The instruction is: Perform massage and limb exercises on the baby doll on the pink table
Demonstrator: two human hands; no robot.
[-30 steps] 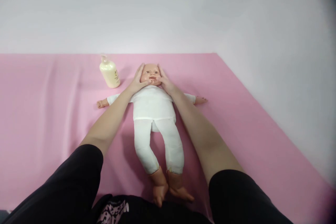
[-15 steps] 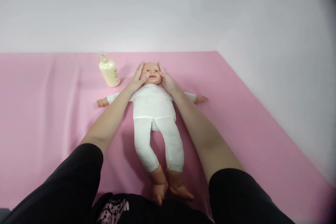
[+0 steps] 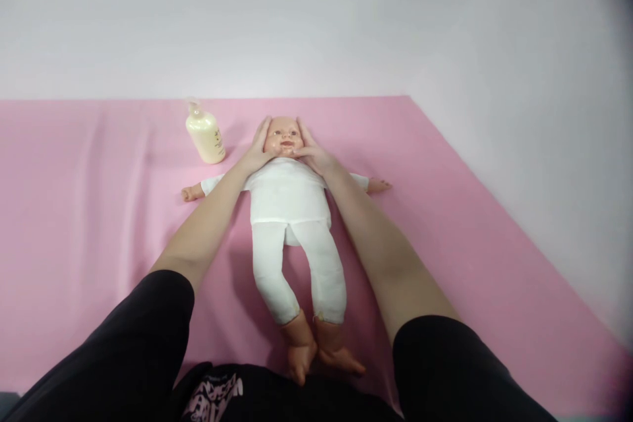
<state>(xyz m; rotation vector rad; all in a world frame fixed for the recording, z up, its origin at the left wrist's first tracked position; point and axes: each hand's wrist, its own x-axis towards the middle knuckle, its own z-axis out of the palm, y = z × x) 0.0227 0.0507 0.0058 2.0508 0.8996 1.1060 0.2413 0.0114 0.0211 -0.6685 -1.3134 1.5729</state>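
A baby doll (image 3: 291, 191) in a white top and white trousers lies on its back, its head away from me and bare feet toward me. My left hand (image 3: 258, 150) cups the left side of its head, fingers long against the temple and thumb low by the jaw. On the other side, my right hand (image 3: 315, 153) cups the head the same way, its thumb reaching across to the chin. Both palms rest at the cheeks and neck. The doll's arms stretch out sideways beneath my forearms, partly hidden by them.
A pump bottle (image 3: 206, 138) of pale yellow liquid stands left of the doll's head. Under everything is a pink sheet (image 3: 445, 264), creased at left, with its far edge before a pale wall (image 3: 316, 20).
My right thumb has moved inward onto the doll's chin. My left thumb has slid down from the cheek toward the jaw. The doll and bottle stay put.
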